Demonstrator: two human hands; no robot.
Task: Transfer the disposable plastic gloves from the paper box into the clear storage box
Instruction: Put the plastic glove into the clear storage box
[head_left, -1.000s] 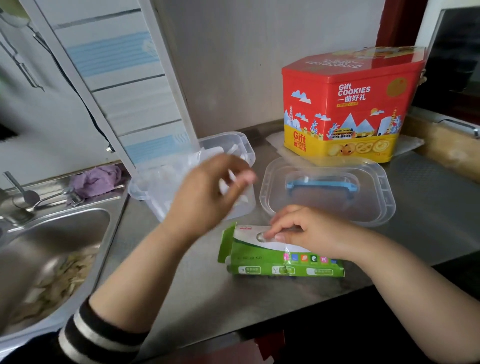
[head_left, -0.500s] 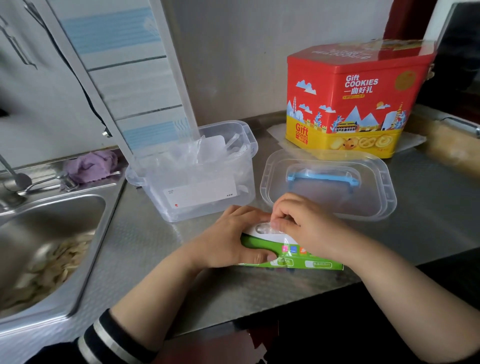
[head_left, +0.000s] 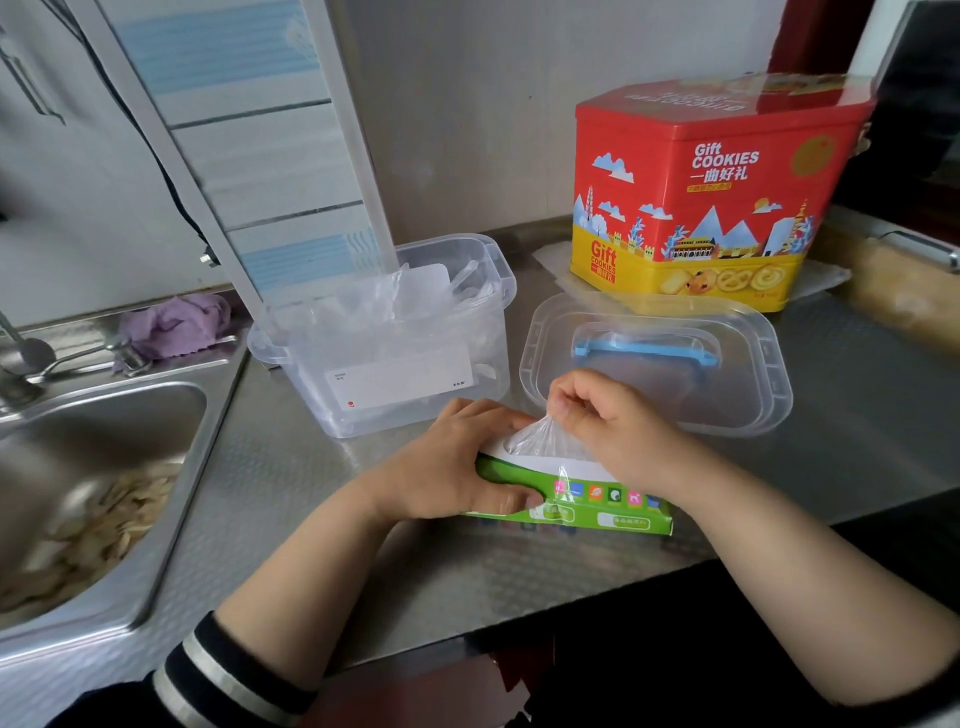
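Note:
A green and white paper box (head_left: 597, 506) lies on the steel counter near the front edge. My left hand (head_left: 457, 462) grips its left end, thumb along the front side. My right hand (head_left: 608, 421) pinches a clear plastic glove (head_left: 535, 436) that sticks up out of the slot in the box top. Behind them stands the clear storage box (head_left: 395, 338), open, with several crumpled clear gloves inside and a white label on its front.
The storage box's clear lid (head_left: 660, 364) with a blue handle lies upside down to the right. A red and yellow cookie tin (head_left: 711, 192) stands behind it. A steel sink (head_left: 93, 493) with scraps is at left, a purple cloth (head_left: 176, 325) on its rim.
My left hand came back from the storage box and took hold of the paper box's left end. My right hand has drawn a glove partly up out of the slot.

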